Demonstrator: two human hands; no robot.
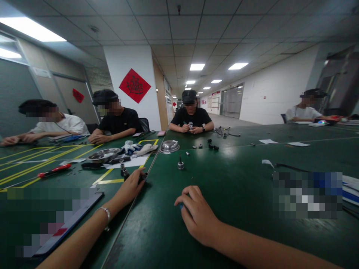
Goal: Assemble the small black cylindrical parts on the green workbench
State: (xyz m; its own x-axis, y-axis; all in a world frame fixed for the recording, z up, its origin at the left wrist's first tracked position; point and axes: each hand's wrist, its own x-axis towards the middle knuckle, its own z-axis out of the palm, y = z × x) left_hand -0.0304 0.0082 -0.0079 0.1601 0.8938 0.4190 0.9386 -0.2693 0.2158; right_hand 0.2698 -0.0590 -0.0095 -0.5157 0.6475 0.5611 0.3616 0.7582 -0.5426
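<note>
Black cylindrical fittings (126, 174) stand beside the curved left hand (135, 183).

Two bare hands (200, 215), one bracelet (107, 215) and four other people (191, 116). One counter (238, 179), two metal dishes (169, 146) and one screwdriver (54, 171).

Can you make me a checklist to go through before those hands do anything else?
1. Left hand is at the small dark metal part: ok.
2. Its grip is firm: cannot tell.
3. Right hand holds nothing: cannot tell; a bit of blue shows by its fingers.
4. Round metal piece with a stem stands upright: ok.
5. Gloves are on: not ok; they lie on the table.
6. Red-handled tool is apart from both hands: ok.
</note>
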